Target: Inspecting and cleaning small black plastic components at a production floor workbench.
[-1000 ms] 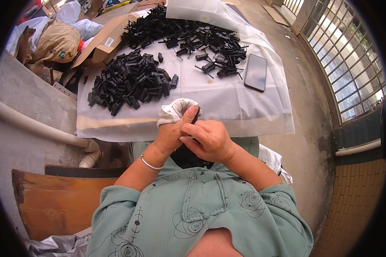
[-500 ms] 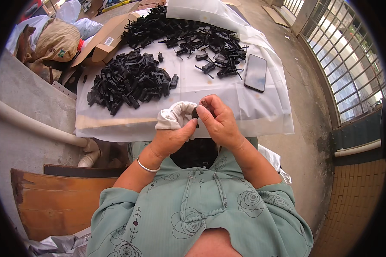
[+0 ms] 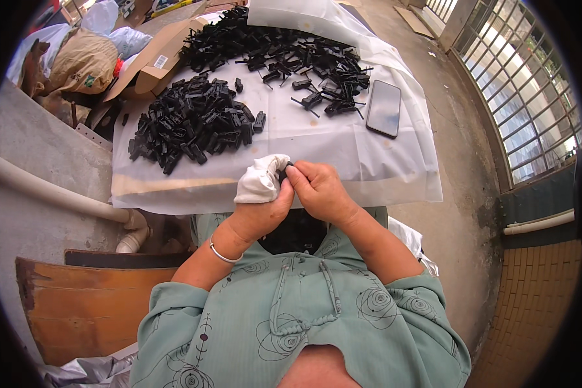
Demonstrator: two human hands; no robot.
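Both my hands meet just above the near edge of the table, at a small black plastic part (image 3: 282, 174). My left hand (image 3: 264, 212) is closed on it, with the thumb bare and white cloth (image 3: 258, 181) covering the fingers. My right hand (image 3: 321, 192) pinches the part from the other side with thumb and forefinger. Most of the part is hidden by the fingers. Beyond my left hand lies a heap of black plastic parts (image 3: 191, 123). A larger pile of black parts with thin stems (image 3: 271, 48) spreads across the far side.
White plastic sheeting (image 3: 304, 145) covers the table, and its far corner is folded over the pile. A phone (image 3: 384, 108) lies at the right. An open cardboard box (image 3: 155, 61) and bags (image 3: 81, 61) stand at the far left. A barred window (image 3: 524, 84) is on the right.
My hands have drawn slightly left and closer together. The right fingers, raised and curled before, now press down against the black part, which shows less.
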